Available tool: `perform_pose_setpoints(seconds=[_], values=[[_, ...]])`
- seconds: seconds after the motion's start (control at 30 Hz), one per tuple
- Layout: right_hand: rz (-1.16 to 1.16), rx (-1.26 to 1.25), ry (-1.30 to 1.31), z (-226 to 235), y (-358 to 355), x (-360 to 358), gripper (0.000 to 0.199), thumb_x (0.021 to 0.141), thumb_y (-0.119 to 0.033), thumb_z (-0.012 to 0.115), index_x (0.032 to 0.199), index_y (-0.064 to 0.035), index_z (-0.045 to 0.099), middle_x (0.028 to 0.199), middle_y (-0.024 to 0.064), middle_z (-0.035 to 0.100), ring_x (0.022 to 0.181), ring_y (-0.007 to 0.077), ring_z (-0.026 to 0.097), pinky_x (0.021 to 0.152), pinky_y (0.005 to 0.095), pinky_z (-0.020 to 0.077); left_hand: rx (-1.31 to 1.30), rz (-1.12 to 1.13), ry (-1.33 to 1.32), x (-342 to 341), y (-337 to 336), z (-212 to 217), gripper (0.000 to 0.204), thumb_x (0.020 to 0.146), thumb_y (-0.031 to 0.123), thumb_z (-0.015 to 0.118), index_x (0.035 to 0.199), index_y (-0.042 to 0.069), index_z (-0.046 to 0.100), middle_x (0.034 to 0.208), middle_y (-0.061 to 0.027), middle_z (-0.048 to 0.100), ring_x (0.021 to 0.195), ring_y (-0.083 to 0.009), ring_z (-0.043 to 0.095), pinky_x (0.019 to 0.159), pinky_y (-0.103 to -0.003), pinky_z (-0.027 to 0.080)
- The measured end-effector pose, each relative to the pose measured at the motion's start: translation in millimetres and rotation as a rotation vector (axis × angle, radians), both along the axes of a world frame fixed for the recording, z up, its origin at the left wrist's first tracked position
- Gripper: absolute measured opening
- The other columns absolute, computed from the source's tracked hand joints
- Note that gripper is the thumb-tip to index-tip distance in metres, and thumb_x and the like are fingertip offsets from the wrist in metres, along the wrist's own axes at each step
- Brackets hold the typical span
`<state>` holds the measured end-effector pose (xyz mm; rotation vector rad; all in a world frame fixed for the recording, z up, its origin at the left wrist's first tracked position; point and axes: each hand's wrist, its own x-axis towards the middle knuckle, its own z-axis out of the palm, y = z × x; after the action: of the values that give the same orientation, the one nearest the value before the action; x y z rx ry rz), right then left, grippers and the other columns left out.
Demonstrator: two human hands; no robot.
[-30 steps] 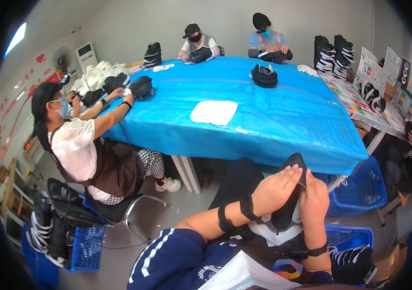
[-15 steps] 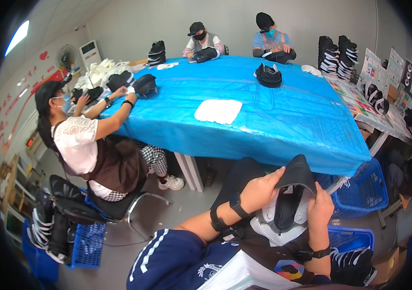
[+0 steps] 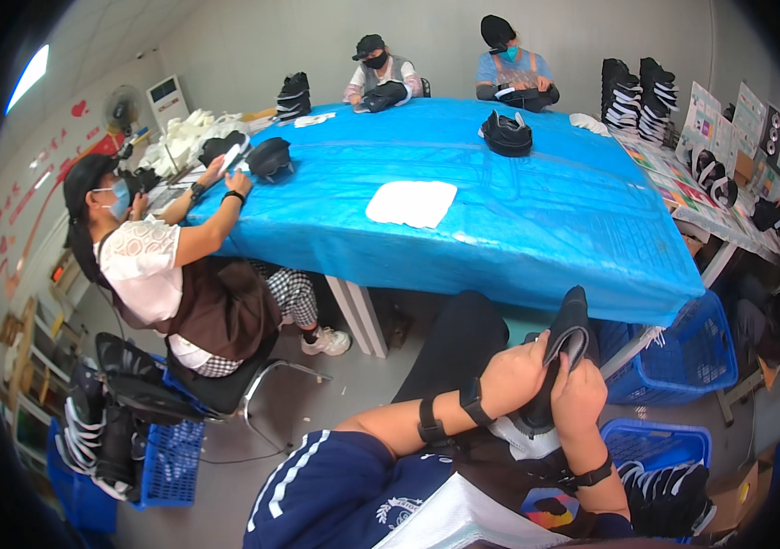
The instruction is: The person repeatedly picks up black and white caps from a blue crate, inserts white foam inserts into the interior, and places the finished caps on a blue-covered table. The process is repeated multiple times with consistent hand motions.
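A black and white shoe upper [image 3: 576, 316] stands over my lap, below the near edge of the table. Its black edge is squeezed into a narrow fold between my two hands. My left hand [image 3: 512, 377] is closed on the left side of this edge, thumb near the fold. Close beside it, my right hand [image 3: 578, 397] grips the right side with its fingers curled. The white part of the upper [image 3: 527, 439] shows below my hands, partly hidden by my wrists. Dark bands circle both of my wrists.
A blue-covered table [image 3: 317, 197] spans ahead, bearing a white cloth [image 3: 411, 203] and a black shoe upper [image 3: 506, 134]. One co-worker [image 3: 148, 247] sits at left; two others sit across. Blue baskets [image 3: 673, 361] stand at right, with stacked uppers [image 3: 664, 494] by my right elbow.
My hands have come closer together. The upper's edge, spread wide before, is now pinched into a fold. At left, the co-worker's hands have shifted around a shoe piece.
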<state>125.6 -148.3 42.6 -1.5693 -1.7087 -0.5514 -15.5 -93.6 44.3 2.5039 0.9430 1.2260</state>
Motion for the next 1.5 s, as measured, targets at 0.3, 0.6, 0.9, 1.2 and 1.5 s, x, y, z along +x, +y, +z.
perform_pose_setpoints(seconds=[0.3,0.6,0.9,1.2,1.5], values=[[0.103,0.221,0.081,30,-25,46,0.046,0.076,0.0,0.059,0.122,0.0035,0.054,0.095,0.0164,0.064,0.082,0.0318,0.061,0.074,0.0369,0.0483,0.535,-0.084,-0.126,-17,10,60,0.056,0.069,0.0,0.058,0.125,0.0,0.053,0.109,-0.0209,0.062,0.083,-0.0264,0.065,0.069,-0.032,0.053],[0.798,-0.499,1.516,30,-44,101,0.083,0.088,-0.067,0.038,0.124,0.0064,0.051,0.117,0.014,0.061,0.102,0.0246,0.062,0.086,0.0356,0.0494,0.945,-0.432,0.042,9,40,61,0.036,0.082,0.01,0.054,0.116,0.017,0.063,0.117,-0.0053,0.061,0.097,-0.0196,0.06,0.087,-0.029,0.051],[0.305,-0.719,1.149,-23,-46,138,0.032,0.097,-0.028,0.05,0.102,0.0012,0.061,0.087,-0.0007,0.061,0.082,0.009,0.051,0.075,0.0262,0.0438,0.881,-0.692,0.224,51,35,13,0.033,0.086,0.018,0.054,0.118,0.024,0.062,0.12,0.0041,0.06,0.101,-0.0148,0.058,0.09,-0.026,0.047],[-0.49,-0.118,0.894,-67,-126,218,0.021,0.098,-0.022,0.046,0.092,-0.0024,0.05,0.071,0.0136,0.049,0.068,0.0196,0.043,0.065,0.034,0.0427,0.563,-0.304,0.049,57,108,-85,0.049,0.078,-0.001,0.059,0.123,0.009,0.042,0.133,-0.0189,0.045,0.125,-0.0374,0.043,0.103,-0.055,0.033],[-1.138,-0.473,0.648,-195,-329,239,0.025,0.095,-0.023,0.045,0.113,-0.0069,0.052,0.091,0.0279,0.061,0.084,0.0472,0.058,0.07,0.0542,0.045,-0.531,-0.523,0.126,22,139,-156,0.064,0.087,-0.003,0.05,0.144,0.003,0.023,0.119,-0.0177,0.052,0.094,-0.023,0.058,0.084,-0.034,0.047]])
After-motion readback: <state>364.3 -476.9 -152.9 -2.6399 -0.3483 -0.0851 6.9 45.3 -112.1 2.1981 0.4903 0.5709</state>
